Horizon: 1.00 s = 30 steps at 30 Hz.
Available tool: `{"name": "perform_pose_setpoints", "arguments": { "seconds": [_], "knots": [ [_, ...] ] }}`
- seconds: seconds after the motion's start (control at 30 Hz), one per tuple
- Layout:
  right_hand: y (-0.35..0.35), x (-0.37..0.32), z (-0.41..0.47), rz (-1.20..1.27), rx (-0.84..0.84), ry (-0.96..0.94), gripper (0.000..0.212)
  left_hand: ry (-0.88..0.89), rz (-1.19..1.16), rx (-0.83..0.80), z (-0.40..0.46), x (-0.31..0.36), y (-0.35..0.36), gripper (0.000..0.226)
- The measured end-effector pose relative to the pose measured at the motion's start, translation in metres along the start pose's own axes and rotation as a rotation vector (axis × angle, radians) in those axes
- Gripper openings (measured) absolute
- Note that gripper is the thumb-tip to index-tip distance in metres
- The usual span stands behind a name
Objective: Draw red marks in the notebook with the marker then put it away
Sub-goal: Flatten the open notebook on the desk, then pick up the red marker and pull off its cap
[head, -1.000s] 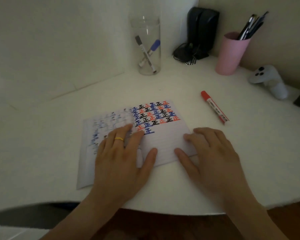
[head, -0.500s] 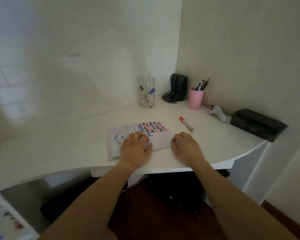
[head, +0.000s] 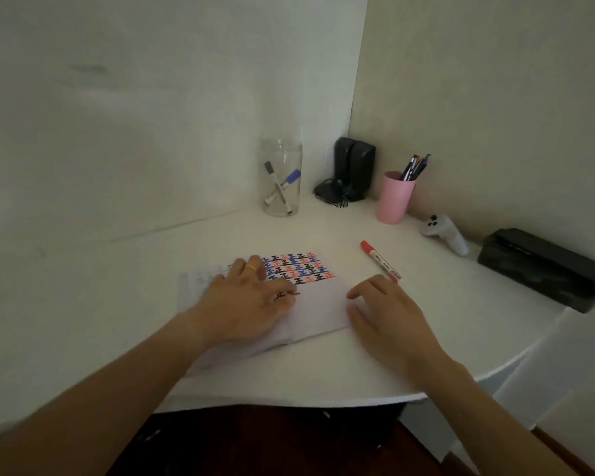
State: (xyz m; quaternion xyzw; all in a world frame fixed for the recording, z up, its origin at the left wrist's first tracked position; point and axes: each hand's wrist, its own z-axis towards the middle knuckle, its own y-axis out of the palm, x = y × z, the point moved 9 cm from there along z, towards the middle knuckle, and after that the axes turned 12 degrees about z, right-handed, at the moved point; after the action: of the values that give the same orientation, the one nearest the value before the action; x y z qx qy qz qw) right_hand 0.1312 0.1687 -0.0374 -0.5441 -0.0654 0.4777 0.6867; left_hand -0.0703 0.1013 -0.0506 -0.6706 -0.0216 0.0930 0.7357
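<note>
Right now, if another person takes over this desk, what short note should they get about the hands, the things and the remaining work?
Left hand: empty, flat on the notebook.
Right hand: empty, at the notebook's right edge, fingertips near the red marker.
Marker: capped, lying on the desk, right of the notebook.
Done: nothing visible of this round; the page already has older marks.
Left: pick up the marker, draw red marks, put it away, perhaps in the glass jar.

Left hand (head: 244, 304) hides notebook (head: 320, 304) middle.

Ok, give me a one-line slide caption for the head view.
Both hands, left and right, flat on the open notebook; capped red marker lies untouched beside it.
</note>
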Motion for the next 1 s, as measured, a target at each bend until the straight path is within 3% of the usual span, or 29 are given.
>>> {"name": "perform_pose_setpoints", "arguments": {
  "seconds": [0.17,0.3,0.47,0.6,0.73,0.83,0.93,1.0],
  "knots": [
    [-0.016,0.016,0.046,-0.152,0.096,0.049,0.033,0.181,0.064,0.069,0.054,-0.014,-0.008,0.051],
    [-0.002,0.043,0.068,-0.318,-0.012,0.156,0.049,0.257,-0.025,0.194,0.064,-0.017,-0.002,0.047],
    [0.029,0.059,0.075,-0.403,-0.184,0.187,0.038,0.3,-0.045,0.264,0.064,-0.022,0.003,0.046],
    [0.024,0.04,0.097,-0.421,-0.06,0.132,0.038,0.313,-0.06,0.298,0.061,-0.02,-0.003,0.045],
    [0.009,-0.011,0.117,-0.164,0.145,-0.078,0.026,0.257,-0.131,0.341,0.061,-0.025,-0.006,0.046],
    [0.0,-0.036,0.125,0.229,0.247,-0.167,0.023,0.094,-0.272,0.412,0.064,-0.04,-0.012,0.058],
    [0.003,-0.028,0.127,0.543,0.298,-0.082,0.022,-0.027,-0.318,0.521,0.063,-0.056,-0.023,0.072],
    [0.014,-0.011,0.125,0.75,0.291,0.023,0.022,-0.02,-0.267,0.55,0.06,-0.055,-0.028,0.059]
  ]
}}
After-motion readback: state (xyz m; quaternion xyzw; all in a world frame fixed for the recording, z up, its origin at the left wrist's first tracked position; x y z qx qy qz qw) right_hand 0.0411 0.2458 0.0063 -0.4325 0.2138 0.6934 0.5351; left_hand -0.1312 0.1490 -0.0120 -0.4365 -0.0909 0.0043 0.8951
